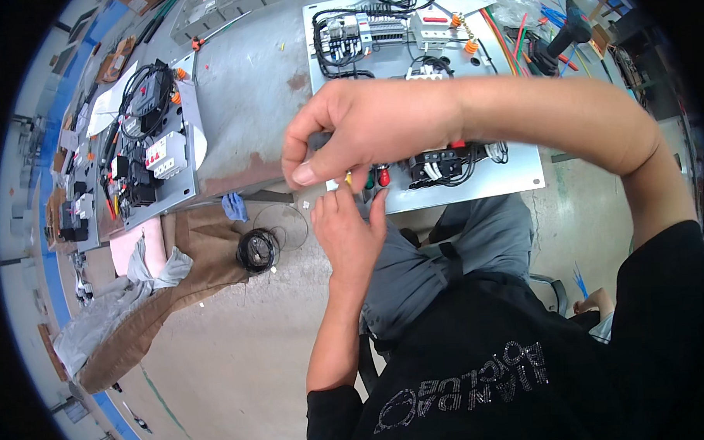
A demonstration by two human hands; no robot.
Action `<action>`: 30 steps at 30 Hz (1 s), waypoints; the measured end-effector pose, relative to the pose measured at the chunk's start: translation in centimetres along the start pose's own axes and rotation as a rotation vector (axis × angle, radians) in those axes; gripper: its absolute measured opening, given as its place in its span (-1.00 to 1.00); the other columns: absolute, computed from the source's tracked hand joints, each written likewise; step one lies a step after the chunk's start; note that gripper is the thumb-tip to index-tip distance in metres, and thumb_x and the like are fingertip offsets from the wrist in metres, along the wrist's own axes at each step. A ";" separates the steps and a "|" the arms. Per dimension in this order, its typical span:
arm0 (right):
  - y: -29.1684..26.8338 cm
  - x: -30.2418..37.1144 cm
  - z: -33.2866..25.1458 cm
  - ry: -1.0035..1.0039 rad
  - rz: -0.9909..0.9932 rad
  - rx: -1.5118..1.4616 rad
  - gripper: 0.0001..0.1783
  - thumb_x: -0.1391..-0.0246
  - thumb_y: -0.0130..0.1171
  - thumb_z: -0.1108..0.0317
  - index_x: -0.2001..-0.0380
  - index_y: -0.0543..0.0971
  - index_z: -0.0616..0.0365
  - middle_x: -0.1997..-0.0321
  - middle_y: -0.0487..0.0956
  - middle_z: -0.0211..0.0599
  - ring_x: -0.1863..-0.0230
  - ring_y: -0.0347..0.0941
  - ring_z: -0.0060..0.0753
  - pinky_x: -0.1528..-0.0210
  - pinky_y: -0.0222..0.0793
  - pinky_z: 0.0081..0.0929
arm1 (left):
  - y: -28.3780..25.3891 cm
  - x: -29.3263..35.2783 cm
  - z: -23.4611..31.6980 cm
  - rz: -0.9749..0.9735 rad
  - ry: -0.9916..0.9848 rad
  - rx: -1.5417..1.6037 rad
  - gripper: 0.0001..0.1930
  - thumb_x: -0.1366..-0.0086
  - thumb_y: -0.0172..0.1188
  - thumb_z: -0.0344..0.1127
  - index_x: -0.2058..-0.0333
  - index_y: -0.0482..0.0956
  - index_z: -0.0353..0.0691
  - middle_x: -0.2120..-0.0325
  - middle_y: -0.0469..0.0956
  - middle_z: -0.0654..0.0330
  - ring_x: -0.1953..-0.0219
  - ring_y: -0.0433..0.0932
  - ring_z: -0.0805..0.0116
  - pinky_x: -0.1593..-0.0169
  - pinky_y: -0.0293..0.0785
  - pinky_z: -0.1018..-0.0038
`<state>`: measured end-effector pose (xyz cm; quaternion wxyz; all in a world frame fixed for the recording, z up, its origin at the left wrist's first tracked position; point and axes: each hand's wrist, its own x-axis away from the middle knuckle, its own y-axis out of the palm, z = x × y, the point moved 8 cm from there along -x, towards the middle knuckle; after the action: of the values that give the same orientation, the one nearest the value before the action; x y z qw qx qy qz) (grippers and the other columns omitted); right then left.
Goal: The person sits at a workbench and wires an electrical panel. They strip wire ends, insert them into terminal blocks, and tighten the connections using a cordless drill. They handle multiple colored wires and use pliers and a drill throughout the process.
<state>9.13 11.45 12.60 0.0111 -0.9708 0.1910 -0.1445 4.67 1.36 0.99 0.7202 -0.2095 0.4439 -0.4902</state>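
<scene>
My right hand (364, 130) reaches in from the right above the front of a metal mounting plate (483, 186). Its thumb and forefinger are pinched together; what lies between them is too small to make out. Just below is my left hand (344, 228), its fingers bent at the plate's front left edge and its thumb to the right. A small white piece (332, 185) shows at the left fingertips; whatever the fingers grip is hidden. Next to the thumb are a red round-ended part (384, 177) and a green part (370, 182).
The plate carries a terminal block (388, 30), black wiring and orange-capped parts. A second wired plate (182, 193) lies on the left. A black-handled tool (569, 34) stands at the far right. A coil of black wire (258, 250) hangs below the table edge.
</scene>
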 end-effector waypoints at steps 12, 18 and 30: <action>0.8 0.8 1.8 0.005 0.534 -0.507 -0.77 -0.25 0.38 0.21 0.19 0.72 0.14 0.33 0.54 -0.48 0.32 0.44 -0.60 0.23 0.47 -0.59 | 0.4 0.3 0.3 0.023 0.012 -0.061 -0.64 -0.27 0.39 -0.13 0.28 0.57 -0.37 0.48 0.50 0.00 0.35 0.49 -0.07 0.20 0.39 0.07; 0.9 1.0 1.7 -0.098 0.699 -0.617 -0.79 -0.22 0.40 0.25 0.20 0.71 0.16 0.41 0.54 -0.48 0.51 0.37 -0.61 0.41 0.38 -0.55 | 0.3 0.2 0.8 0.004 0.016 -0.011 -0.60 -0.20 0.39 -0.14 0.21 0.57 -0.40 0.43 0.54 -0.08 0.32 0.52 -0.15 0.19 0.40 0.00; 0.8 0.2 2.2 -0.353 1.118 -0.694 -0.87 -0.13 0.38 0.43 0.29 0.72 0.28 0.42 0.63 -0.37 0.48 0.41 -0.51 0.39 0.34 -0.43 | 0.3 0.7 1.6 0.051 0.103 0.003 -0.68 -0.15 0.37 -0.19 0.25 0.69 -0.36 0.26 0.67 -0.18 0.17 0.63 -0.19 0.07 0.49 0.02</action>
<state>9.64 10.58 10.50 -0.1967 -0.6827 0.6946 0.1131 6.23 0.64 1.29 0.7091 -0.1716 0.4850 -0.4823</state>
